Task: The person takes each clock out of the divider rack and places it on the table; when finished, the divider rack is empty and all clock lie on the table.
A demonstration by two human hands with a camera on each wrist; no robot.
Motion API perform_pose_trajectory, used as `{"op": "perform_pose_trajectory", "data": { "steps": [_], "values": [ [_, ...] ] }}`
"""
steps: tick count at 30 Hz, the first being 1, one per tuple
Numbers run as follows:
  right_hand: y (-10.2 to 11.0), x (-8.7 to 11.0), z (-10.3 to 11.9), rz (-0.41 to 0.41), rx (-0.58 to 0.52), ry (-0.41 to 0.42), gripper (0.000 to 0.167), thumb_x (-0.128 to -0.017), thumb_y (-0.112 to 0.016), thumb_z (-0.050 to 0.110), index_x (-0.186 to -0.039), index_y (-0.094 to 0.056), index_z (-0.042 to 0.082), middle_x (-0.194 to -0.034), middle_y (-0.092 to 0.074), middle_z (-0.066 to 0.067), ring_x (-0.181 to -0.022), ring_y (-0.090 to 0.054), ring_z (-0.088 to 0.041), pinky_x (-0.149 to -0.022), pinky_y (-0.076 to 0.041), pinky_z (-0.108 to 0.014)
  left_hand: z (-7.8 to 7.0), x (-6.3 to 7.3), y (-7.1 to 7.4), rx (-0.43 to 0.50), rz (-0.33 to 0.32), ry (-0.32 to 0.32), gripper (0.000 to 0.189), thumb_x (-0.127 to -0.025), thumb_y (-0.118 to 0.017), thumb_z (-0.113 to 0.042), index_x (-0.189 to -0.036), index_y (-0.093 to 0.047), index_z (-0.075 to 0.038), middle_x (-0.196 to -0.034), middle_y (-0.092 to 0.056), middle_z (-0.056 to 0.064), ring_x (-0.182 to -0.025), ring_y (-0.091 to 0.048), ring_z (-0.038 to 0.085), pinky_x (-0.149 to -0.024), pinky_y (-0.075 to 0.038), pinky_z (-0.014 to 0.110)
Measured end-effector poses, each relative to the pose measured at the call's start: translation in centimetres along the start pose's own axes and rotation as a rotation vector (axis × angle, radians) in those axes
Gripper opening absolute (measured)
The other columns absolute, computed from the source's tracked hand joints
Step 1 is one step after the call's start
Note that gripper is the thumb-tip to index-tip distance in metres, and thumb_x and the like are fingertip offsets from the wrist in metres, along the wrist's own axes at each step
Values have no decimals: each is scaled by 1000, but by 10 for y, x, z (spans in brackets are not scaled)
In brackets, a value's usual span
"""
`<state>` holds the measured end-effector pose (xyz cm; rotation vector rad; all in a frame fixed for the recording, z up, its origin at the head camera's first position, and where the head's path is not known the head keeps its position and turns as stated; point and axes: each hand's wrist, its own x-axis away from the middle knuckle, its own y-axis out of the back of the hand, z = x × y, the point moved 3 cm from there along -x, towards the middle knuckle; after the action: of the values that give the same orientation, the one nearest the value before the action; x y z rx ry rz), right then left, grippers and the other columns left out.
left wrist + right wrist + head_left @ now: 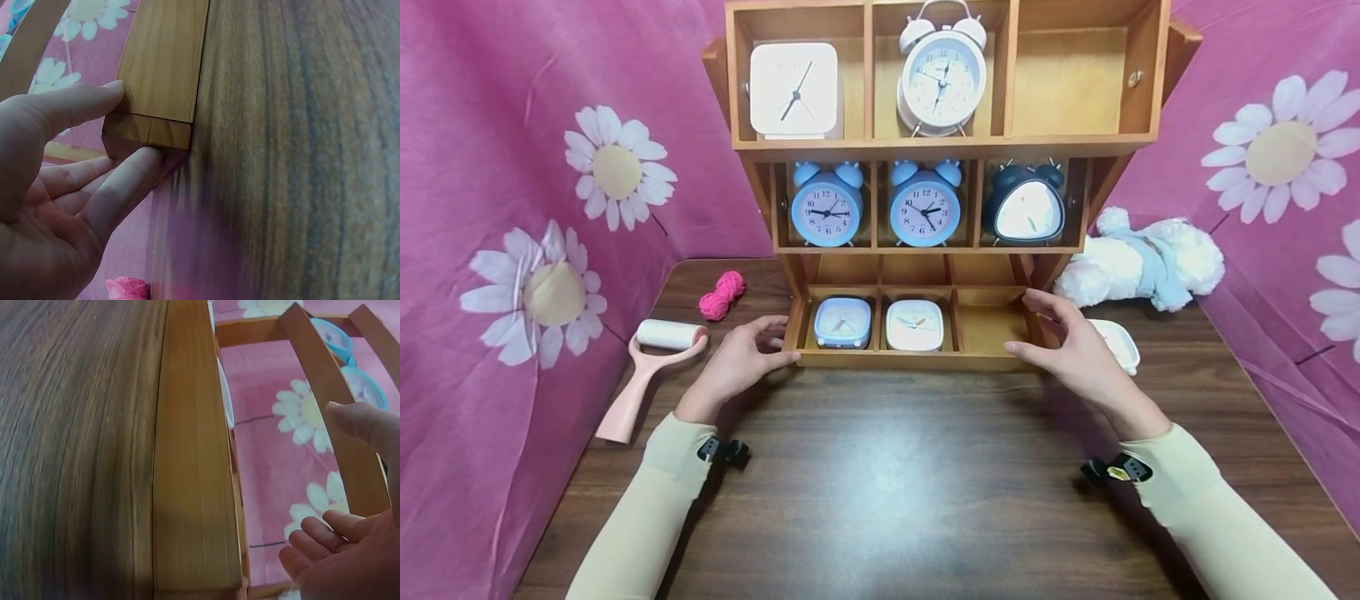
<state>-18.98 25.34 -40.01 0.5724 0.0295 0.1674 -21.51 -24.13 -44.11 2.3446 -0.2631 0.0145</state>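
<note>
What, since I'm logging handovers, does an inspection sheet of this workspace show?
Surface: brown wood-grain tabletop with a bright reflection.
Job's things: wooden rack; top row, white square clock and white twin-bell clock; middle, two blue twin-bell clocks and dark clock; bottom, small blue clock and small white clock.
Clutter: pink yarn and roller at left, white plush at right, white object partly hidden by the right grip.
Grips: left grip at the rack's lower left corner; right grip, fingers spread, at its lower right end, contact unclear.
Cables: nothing seen.
Surroundings: pink daisy-patterned cloth behind and at both sides.
</note>
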Motion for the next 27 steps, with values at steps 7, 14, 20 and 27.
{"op": "perform_pose_trajectory", "data": {
  "steps": [7, 14, 20, 27],
  "values": [
    [-10, -2, 7, -3, -29, 44, 94, -98, -89, 25, -173, -36, 5, -174, -44, -23, -163, -41, -43, -132, -32, -67, -1, -1, 0, -4, -1, -10, 71, -99, -87, -29, -159, -59, -6, -131, -81, 24, -125, -78, 39, -103, -60, 57],
    [-26, -5, 17, 11, -31, 79, 94, -97, -91, 23, -172, -38, 5, -171, -46, -21, -162, -44, -41, -133, -33, -63, 0, 0, 0, -8, 0, -4, 71, -99, -87, -30, -160, -58, -6, -132, -80, 24, -126, -77, 39, -105, -59, 59],
    [-43, -8, 30, 26, -1, 109, 91, -96, -92, 27, -170, -42, 6, -170, -48, -19, -161, -46, -41, -133, -35, -62, 0, 0, 0, -6, 0, -2, 71, -99, -87, -31, -160, -58, -6, -132, -80, 24, -126, -77, 40, -104, -60, 58],
    [-70, -17, 37, 9, 27, 108, 92, -94, -93, 34, -167, -46, 5, -167, -51, -17, -159, -49, -39, -133, -37, -60, 1, 0, 0, -4, -5, -8, 71, -99, -87, -30, -159, -59, -7, -131, -81, 24, -126, -77, 40, -103, -60, 58]
  ]
}}
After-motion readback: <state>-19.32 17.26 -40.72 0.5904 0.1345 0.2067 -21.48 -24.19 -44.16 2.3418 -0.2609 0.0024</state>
